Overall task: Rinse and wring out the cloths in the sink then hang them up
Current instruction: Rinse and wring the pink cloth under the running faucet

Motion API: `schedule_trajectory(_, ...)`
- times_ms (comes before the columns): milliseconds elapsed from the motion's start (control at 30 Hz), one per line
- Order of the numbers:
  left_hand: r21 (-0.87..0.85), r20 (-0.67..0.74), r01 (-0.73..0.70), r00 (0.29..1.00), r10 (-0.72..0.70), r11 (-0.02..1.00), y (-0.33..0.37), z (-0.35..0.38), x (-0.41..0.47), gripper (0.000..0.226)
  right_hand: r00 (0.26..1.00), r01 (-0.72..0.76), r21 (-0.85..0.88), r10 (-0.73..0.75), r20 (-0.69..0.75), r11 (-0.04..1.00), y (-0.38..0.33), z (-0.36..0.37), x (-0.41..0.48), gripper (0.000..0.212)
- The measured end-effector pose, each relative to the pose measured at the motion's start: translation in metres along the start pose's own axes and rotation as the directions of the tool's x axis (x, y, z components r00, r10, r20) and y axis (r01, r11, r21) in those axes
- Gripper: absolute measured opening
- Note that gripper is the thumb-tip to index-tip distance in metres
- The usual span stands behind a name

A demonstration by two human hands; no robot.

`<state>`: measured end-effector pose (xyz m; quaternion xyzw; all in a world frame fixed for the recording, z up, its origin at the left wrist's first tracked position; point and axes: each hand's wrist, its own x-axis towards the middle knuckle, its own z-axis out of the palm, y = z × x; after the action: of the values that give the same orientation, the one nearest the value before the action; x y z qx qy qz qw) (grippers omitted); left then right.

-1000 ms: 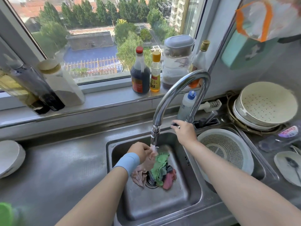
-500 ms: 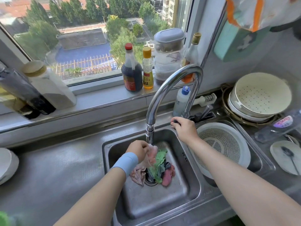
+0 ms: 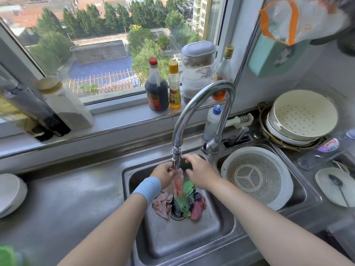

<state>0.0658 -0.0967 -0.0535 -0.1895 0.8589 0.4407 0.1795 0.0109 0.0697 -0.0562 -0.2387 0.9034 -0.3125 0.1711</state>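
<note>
Head: left hand apparently grips cloth near sink rim.

A heap of cloths is piled over the drain in the left basin of the sink. The tap is arched over it from the back right, its spout just above the heap. One cloth is held under the spout by the left hand, with the right hand just to its right. A colander is set in the right basin. Bottles are lined up on the window sill behind the tap.
</note>
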Motion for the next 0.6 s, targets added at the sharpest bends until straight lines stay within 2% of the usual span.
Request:
schedule_trajectory(33, 0.010, -0.003, -0.018, 1.000, 0.018, 1.000, -0.001, -0.001, -0.001, 0.024, 0.987, -0.045, 0.031, 0.039, 0.158, 0.998, -0.004, 0.009, -0.001, 0.042)
schedule_trajectory(67, 0.019, -0.010, -0.032, 0.999, 0.032, 0.999, -0.004, -0.003, -0.002, 0.025, 0.969, -0.082, 0.030, 0.073, 0.237, 0.996, -0.005, 0.016, -0.002, 0.037)
schedule_trajectory(133, 0.001, -0.030, -0.047, 0.998, 0.047, 0.999, -0.010, -0.008, -0.006, 0.024, 0.971, -0.133, -0.023, 0.134, 0.196, 0.991, -0.007, 0.027, 0.000, 0.010)
schedule_trajectory(167, -0.014, -0.046, -0.047, 0.998, 0.046, 0.999, -0.013, -0.011, -0.008, 0.024, 0.976, -0.157, -0.014, 0.157, 0.153, 0.988, -0.007, 0.029, 0.000, 0.007)
schedule_trajectory(233, -0.021, -0.106, -0.032, 0.994, 0.030, 0.999, -0.021, -0.016, -0.011, 0.022, 0.979, -0.184, 0.064, 0.177, 0.099, 0.981, -0.004, 0.032, 0.001, 0.029)
schedule_trajectory(300, -0.060, -0.194, 0.015, 0.981, -0.026, 0.998, -0.030, -0.016, -0.014, 0.021, 0.977, -0.211, 0.203, 0.201, 0.070, 0.956, -0.005, 0.034, 0.002, 0.031)
schedule_trajectory(400, -0.236, -0.298, 0.125, 0.934, -0.194, 0.964, -0.039, -0.009, -0.019, 0.012, 0.945, -0.324, 0.507, 0.302, 0.128, 0.799, -0.016, 0.038, 0.002, 0.009)
schedule_trajectory(467, -0.338, -0.260, 0.233, 0.908, -0.328, 0.912, -0.042, 0.001, -0.020, 0.009, 0.929, -0.359, 0.614, 0.336, 0.158, 0.703, -0.023, 0.043, 0.003, 0.014)
schedule_trajectory(500, -0.437, -0.177, 0.296, 0.898, -0.403, 0.850, -0.042, 0.007, -0.020, 0.015, 0.917, -0.382, 0.641, 0.360, 0.173, 0.665, -0.027, 0.045, 0.003, 0.013)
schedule_trajectory(533, -0.587, -0.040, 0.350, 0.888, -0.458, 0.730, -0.039, 0.013, -0.019, 0.023, 0.901, -0.412, 0.669, 0.386, 0.197, 0.619, -0.030, 0.048, 0.002, 0.011)
schedule_trajectory(567, -0.735, 0.106, 0.379, 0.883, -0.457, 0.562, -0.036, 0.018, -0.018, 0.029, 0.889, -0.431, 0.704, 0.399, 0.225, 0.564, -0.033, 0.051, 0.001, 0.009)
schedule_trajectory(600, -0.837, 0.193, 0.372, 0.887, -0.420, 0.402, -0.032, 0.021, -0.016, 0.033, 0.883, -0.440, 0.733, 0.397, 0.249, 0.518, -0.035, 0.054, 0.000, 0.007)
